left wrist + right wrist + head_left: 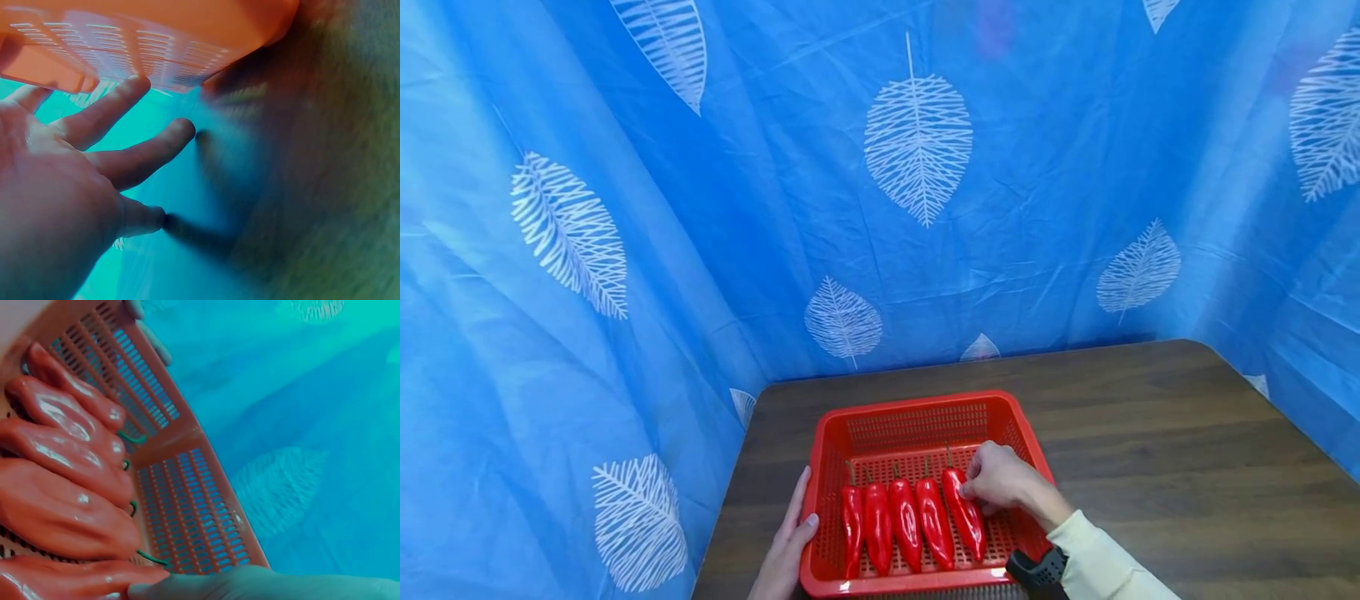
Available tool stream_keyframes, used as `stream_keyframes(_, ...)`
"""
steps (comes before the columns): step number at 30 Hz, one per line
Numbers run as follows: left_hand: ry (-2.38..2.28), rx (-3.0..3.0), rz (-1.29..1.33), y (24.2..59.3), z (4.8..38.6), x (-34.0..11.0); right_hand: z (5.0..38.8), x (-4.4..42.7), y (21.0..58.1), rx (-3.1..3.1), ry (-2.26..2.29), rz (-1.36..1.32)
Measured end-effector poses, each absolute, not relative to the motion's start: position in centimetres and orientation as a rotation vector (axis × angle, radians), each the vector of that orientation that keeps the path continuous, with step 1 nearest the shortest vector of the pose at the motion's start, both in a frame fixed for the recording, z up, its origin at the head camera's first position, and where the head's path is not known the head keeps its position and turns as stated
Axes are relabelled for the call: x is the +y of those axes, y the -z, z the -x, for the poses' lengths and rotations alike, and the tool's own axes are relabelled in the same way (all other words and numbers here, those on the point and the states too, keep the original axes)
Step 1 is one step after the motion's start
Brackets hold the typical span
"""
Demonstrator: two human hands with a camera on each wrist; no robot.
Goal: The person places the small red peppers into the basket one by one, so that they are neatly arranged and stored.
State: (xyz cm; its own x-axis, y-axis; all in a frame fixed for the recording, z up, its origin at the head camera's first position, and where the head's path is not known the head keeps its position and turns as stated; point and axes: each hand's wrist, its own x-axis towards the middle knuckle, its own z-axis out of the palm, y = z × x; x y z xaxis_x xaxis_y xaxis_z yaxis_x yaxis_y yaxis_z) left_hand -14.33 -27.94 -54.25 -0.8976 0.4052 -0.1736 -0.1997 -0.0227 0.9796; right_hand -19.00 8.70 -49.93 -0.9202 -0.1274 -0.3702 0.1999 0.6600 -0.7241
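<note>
Several glossy red peppers with green stems lie side by side in a red plastic basket, stems pointing to the far wall. My right hand is inside the basket at the right end of the row. Its curled fingers pinch the rightmost pepper near the stem end; in the right wrist view a fingertip touches that pepper. My left hand is at the basket's left side, thumb by the rim. In the left wrist view its fingers are spread and fairly straight beside the slotted outer wall.
The basket stands on a dark wood-grain table, which extends to the right. A blue curtain with white leaf prints hangs behind the table and along both sides. A black band sits on my right wrist beside the basket's near rim.
</note>
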Motion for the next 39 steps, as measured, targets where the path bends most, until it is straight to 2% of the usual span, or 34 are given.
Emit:
stream_keyframes(19, -1.992, 1.812, -0.172, 54.8, 13.8, -28.6, 18.9, 7.9, 50.7, 2.490, 1.137, -0.002)
stream_keyframes(28, -1.981, 1.894, -0.164, 54.7, 14.0, -28.3, 19.1, 8.6, 49.2, 2.585, 1.136, 0.042)
stream_keyframes(33, -1.936, 1.963, -0.196, 54.6, 14.2, -28.4, 18.7, 10.6, 47.1, 2.530, 1.314, 0.100)
stream_keyframes(39, -1.845, 2.111, -0.160, 54.1, 14.8, -29.4, 18.2, 15.6, 44.0, 2.559, 1.404, 0.068)
